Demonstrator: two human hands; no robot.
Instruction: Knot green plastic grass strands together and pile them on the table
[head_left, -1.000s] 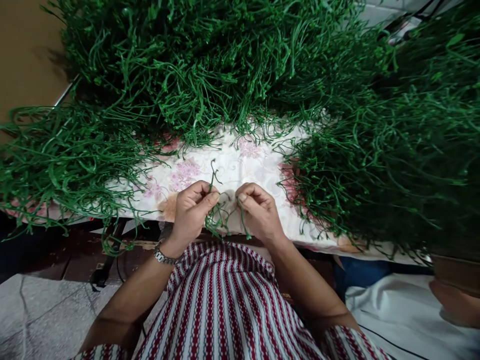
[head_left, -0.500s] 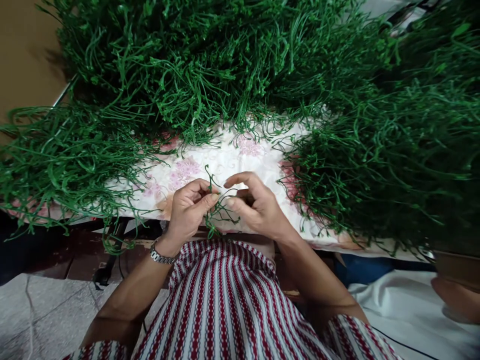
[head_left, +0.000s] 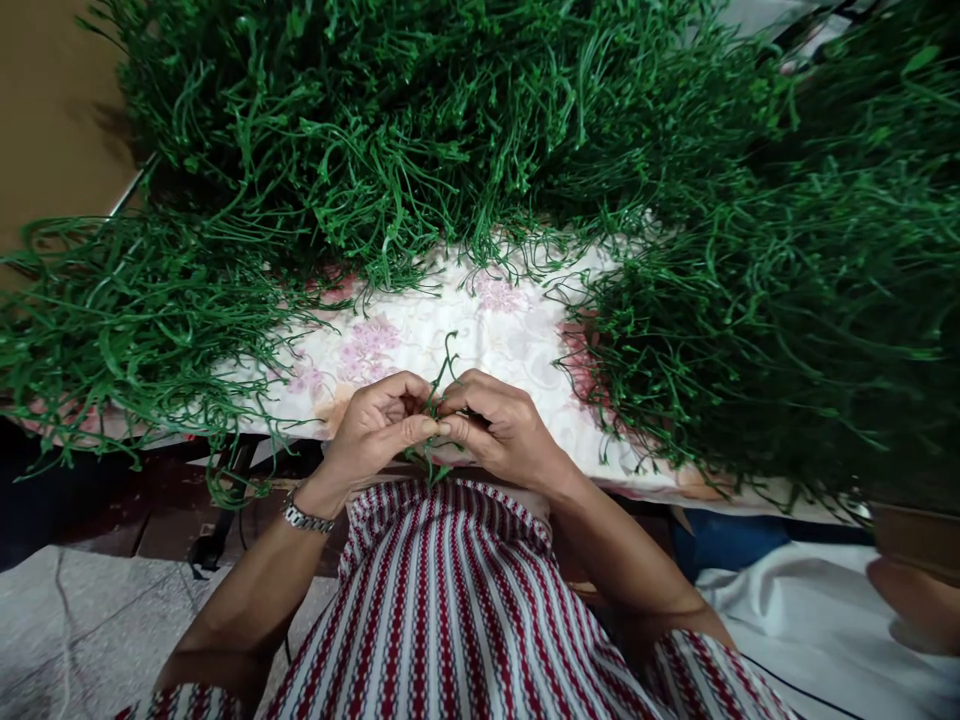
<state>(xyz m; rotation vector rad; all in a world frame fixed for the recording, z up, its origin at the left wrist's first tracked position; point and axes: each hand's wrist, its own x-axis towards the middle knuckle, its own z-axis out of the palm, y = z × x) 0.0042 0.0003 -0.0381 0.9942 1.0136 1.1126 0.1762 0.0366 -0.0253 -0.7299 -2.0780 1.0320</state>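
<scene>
My left hand (head_left: 375,428) and my right hand (head_left: 501,425) meet just above the near edge of the table, thumb tips side by side. Between them they pinch a thin, branching green plant stem (head_left: 450,352), which looks like plastic. One forked end pokes up above the fingers, and more sprigs hang below the thumbs. Both hands are closed on it; the fingers hide the middle, where the pieces cross. A metal watch (head_left: 306,514) circles my left wrist.
A large heap of similar green stems (head_left: 390,130) covers the back of the table. Smaller piles lie at the left (head_left: 142,310) and right (head_left: 697,350). Beneath is a floral tablecloth (head_left: 517,325). Part of another person (head_left: 915,600) shows at the lower right.
My right hand has moved left and its open fingers have closed on the stem beside my left thumb. The stem's upper end now leans further right; its loose side strands are gathered in.
</scene>
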